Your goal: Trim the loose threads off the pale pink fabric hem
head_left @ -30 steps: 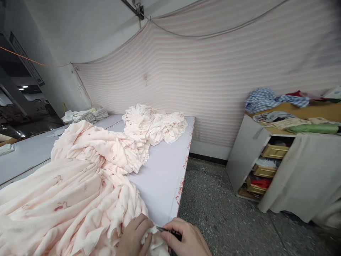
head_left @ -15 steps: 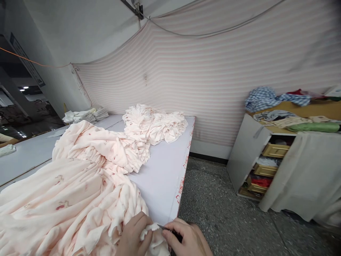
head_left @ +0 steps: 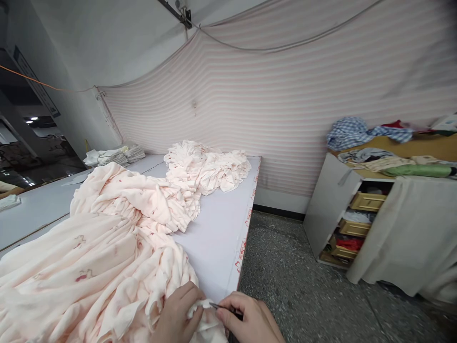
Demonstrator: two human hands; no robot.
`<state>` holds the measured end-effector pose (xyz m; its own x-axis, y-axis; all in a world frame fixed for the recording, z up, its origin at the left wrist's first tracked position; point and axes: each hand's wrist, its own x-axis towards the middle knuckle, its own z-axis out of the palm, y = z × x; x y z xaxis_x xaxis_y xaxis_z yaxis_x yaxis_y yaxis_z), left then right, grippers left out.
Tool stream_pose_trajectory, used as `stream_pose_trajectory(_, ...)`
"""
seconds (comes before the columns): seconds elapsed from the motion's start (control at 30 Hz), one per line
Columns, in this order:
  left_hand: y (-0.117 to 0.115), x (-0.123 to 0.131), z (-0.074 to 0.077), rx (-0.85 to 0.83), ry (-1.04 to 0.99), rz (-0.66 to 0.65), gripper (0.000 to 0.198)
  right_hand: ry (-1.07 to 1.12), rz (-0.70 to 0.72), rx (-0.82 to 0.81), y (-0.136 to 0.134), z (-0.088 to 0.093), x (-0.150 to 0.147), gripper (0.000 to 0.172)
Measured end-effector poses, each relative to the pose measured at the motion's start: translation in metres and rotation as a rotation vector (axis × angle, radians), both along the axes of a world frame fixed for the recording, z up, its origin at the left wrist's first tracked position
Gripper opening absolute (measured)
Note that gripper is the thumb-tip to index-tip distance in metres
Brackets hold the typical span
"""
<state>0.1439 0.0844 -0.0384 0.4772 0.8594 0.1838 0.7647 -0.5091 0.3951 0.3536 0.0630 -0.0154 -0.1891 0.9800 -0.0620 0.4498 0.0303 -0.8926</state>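
Observation:
Pale pink fabric [head_left: 103, 267] with small printed figures lies heaped along the near left of the table. My left hand [head_left: 181, 312] pinches a ruffled white edge of this fabric near the table's front right side. Held in my right hand [head_left: 250, 318] is a pair of small dark thread snips [head_left: 235, 313], mostly hidden by the fingers. Their pointed tip reaches left to the pinched edge; whether the blades are apart cannot be made out. The lower parts of both hands run out of the picture.
A second pink fabric heap [head_left: 207, 166] sits farther back on the light table [head_left: 217, 238]. Folded white cloths [head_left: 117, 155] are stacked at the far left. To the right, across the speckled floor [head_left: 282, 267], stands a cabinet [head_left: 326, 205] with drawers and cloths on top. A striped sheet [head_left: 267, 105] hangs behind.
Both hands stay almost in place. The snips' tip has shifted very slightly against the pinched fabric edge.

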Motion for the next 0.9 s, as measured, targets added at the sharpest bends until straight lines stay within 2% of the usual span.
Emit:
stream_pose_trajectory(0.13,-0.002,0.002,0.003,-0.006,-0.031,0.043,0.014,0.0,-0.007,0.002,-0.001,0.01,0.002,0.014)
stream_pose_trajectory(0.27,-0.002,0.003,0.004,-0.01,-0.05,0.046,0.014,-0.001,-0.01,0.013,-0.001,0.003,0.002,0.018)
stream_pose_trajectory(0.37,-0.002,0.003,0.006,-0.03,-0.069,0.055,0.014,0.089,-0.042,0.036,-0.001,-0.018,-0.002,0.015)
stream_pose_trajectory(0.5,-0.002,0.007,0.014,-0.082,-0.163,0.1,0.018,0.309,-0.105,0.04,0.004,-0.058,-0.018,0.018)
stream_pose_trajectory(0.53,-0.001,0.008,0.018,-0.12,-0.208,0.133,0.017,0.345,-0.108,0.04,0.007,-0.065,-0.023,0.013)
stream_pose_trajectory(0.6,0.0,0.01,0.026,-0.272,-0.33,0.208,0.017,0.386,-0.122,0.051,0.014,-0.074,-0.032,0.016)
stream_pose_trajectory(0.73,0.004,0.009,0.037,-0.565,-0.53,0.307,0.021,0.392,-0.162,0.103,0.025,-0.073,-0.043,0.019)
stream_pose_trajectory(0.83,0.007,0.006,0.036,-0.624,-0.589,0.334,0.025,0.372,-0.127,0.134,0.023,-0.065,-0.041,0.013)
stream_pose_trajectory(0.9,0.008,0.005,0.032,-0.651,-0.607,0.341,0.03,0.309,-0.085,0.163,0.02,-0.059,-0.037,0.016)
